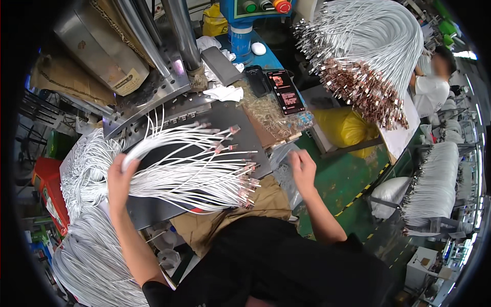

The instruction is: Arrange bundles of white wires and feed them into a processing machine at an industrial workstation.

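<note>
My left hand is closed round a bunch of white cables at the left of the dark work plate. The cables fan out to the right, with small coppery and clear plugs at their ends. Below that bunch, more white cables lie spread across the plate, their plugs near its right edge. My right hand hovers to the right of the plate, apart from the cables. Its thumb and fingers are bent and slightly apart, with nothing visible between them. A clear plastic bag hangs close to it.
A steel press with thick columns stands behind the plate. Beyond it are a phone and a control box with buttons. Coiled cables heap at left; a large bundle lies at right. A person is at far right.
</note>
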`<state>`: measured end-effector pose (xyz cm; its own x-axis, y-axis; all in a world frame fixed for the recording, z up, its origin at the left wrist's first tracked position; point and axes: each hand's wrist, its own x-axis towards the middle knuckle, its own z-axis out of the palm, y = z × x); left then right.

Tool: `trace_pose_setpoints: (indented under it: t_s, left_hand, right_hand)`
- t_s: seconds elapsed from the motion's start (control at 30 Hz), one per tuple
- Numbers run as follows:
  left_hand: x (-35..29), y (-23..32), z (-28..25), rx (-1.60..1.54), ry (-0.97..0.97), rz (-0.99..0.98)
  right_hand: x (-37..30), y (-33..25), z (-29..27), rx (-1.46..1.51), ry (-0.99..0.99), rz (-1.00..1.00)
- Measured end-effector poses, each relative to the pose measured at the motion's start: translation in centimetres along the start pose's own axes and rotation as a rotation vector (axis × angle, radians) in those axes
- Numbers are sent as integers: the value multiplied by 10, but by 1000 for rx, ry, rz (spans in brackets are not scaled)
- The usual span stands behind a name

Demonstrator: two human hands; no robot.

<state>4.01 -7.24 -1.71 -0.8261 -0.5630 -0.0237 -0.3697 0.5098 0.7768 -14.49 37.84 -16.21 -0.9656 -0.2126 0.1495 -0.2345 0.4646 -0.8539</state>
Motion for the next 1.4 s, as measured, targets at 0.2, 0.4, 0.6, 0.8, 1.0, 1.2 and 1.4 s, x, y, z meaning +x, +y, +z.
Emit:
trace_pose_setpoints:
  t_s: [0.2,0.4,0.6,0.8,1.0,1.2,1.4]
  left_hand:
    - [-10,86,95,514,-448,230]
    - [-5,57,49,44,-10,165]
    - [-8,-8,30,319,-67,292]
    - [-10,-33,13,-163,-272,37]
    - [0,-48,27,-316,46,-25]
    - [-7,-16,52,167,104,109]
    - [-10,-5,49,190,160,185]
  right_hand:
    - [37,-186,73,-82,-442,-870]
    - [86,-232,89,-388,-766,-716]
    - [79,-174,130,-430,-516,-922]
    - [88,-169,108,-255,-582,-868]
    - [79,-157,134,-326,-599,-800]
    - [96,-186,104,-469,-509,-792]
    - [73,-168,135,-410,-549,-779]
